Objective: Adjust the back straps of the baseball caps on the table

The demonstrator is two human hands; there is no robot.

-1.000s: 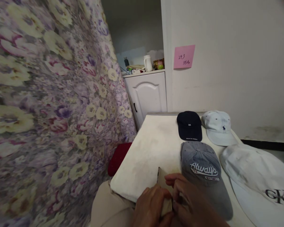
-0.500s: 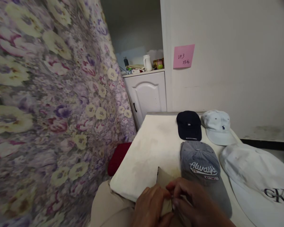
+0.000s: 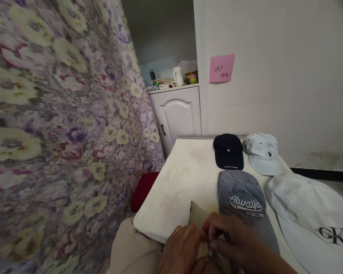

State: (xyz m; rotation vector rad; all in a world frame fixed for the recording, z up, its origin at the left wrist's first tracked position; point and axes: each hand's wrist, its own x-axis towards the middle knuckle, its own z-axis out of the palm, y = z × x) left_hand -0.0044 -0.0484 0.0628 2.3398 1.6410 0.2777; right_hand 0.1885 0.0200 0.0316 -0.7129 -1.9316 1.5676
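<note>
At the bottom of the view, my left hand [image 3: 183, 249] is closed on a thin beige piece [image 3: 197, 215] with a dark upper-left edge. What kind of thing it is I cannot make out. Against it, my right hand [image 3: 227, 238] is closed in a pinch, fingertips near a pale edge between the two hands. Whatever is in that pinch is too small or hidden to name. Just right of my hands lies a grey cap [image 3: 241, 190] lettered "Always", its brim partly behind my right forearm.
A white cap [image 3: 314, 213] marked "CK" is at the right. Farther back on the pale table [image 3: 185, 171] are a navy cap [image 3: 228, 150] and a light blue cap [image 3: 263, 150]. A floral curtain [image 3: 74, 114] hangs at the left, beside a dark red seat [image 3: 143, 192].
My right hand has shifted slightly, its forearm swinging a little to the right and covering more of the grey cap's brim. My left hand keeps its hold on the beige piece.
</note>
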